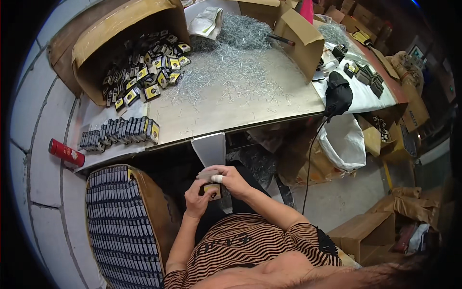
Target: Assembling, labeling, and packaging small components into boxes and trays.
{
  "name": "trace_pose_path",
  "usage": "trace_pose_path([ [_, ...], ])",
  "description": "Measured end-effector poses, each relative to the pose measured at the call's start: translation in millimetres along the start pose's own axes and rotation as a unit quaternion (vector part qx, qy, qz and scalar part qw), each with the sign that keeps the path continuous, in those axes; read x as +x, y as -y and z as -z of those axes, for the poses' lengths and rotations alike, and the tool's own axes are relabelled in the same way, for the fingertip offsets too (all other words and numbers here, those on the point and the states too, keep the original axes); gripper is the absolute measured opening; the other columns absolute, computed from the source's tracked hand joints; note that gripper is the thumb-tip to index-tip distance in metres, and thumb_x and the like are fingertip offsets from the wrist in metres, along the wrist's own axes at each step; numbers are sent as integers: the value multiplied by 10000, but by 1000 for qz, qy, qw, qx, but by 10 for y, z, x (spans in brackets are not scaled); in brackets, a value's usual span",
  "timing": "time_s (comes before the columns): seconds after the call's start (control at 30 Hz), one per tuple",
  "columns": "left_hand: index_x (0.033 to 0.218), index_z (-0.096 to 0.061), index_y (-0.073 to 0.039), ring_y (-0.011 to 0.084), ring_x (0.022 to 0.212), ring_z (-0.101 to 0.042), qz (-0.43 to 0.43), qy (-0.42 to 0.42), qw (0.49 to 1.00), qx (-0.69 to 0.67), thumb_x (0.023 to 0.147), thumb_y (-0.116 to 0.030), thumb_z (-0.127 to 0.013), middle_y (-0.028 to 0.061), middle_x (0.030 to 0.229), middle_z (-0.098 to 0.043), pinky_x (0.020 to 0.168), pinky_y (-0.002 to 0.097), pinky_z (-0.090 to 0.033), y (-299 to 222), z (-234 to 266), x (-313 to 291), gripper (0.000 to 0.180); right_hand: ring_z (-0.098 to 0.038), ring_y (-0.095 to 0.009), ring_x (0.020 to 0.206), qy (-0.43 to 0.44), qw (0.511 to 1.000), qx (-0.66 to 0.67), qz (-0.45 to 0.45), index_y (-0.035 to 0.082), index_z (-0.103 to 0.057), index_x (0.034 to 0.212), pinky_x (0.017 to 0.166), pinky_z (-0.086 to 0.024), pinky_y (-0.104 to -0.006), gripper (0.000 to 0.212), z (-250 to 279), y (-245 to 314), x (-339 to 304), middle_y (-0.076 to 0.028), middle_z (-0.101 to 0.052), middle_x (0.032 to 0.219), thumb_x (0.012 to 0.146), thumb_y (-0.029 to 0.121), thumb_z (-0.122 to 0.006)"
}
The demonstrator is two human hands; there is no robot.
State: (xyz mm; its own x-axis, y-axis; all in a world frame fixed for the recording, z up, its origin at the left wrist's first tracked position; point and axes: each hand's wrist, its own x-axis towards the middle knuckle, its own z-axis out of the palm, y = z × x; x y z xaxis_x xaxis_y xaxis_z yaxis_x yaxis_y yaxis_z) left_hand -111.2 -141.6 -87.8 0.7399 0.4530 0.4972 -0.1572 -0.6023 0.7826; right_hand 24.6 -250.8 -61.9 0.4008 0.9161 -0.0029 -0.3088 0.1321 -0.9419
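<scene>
We hold a small flat card pack (211, 190) over our lap, just below the desk (240, 103) edge. It looks light & stiff w/ a thin card back, prob. easy to bend, so best taken by its edges, not the face. Left hand (196, 200) has its grip closed round the pack's lower side; right hand (230, 179), one fingertip taped white, is closed on a small grey piece (208, 174) at the pack's top. Beside our left knee, under the desk, a box (122, 221) sits packed w/ rows of the same packs.
</scene>
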Motion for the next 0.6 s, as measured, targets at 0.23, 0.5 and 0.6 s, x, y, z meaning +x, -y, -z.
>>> trace_pose_path([
  [0.23,1342,-406,-12,36,674,-538,201,-38,963,-173,778,23,-757,9,746,-585,596,197,-453,65,-43,34,665,-649,-121,884,-63,995,-68,-31,1,-718,1050,808,-518,-265,192,-42,-21,23,-75,-721,976,883,76,-664],
  [0.5,1394,-435,-63,88,535,-364,130,3,990,-58,743,-150,-834,2,610,-444,493,214,-339,62,-53,252,769,-630,-89,785,-108,987,-109,-46,-9,-725,963,707,-499,-237,135,178,77,237,-34,-709,863,869,72,-671],
  [0.6,1413,-426,-85,112,532,-365,156,-1,983,-95,751,-167,-833,11,611,-458,500,219,-345,76,32,351,781,-672,-134,871,-55,991,-113,-41,13,-735,1005,810,-529,-265,156,174,131,282,-77,-728,923,874,73,-675],
])
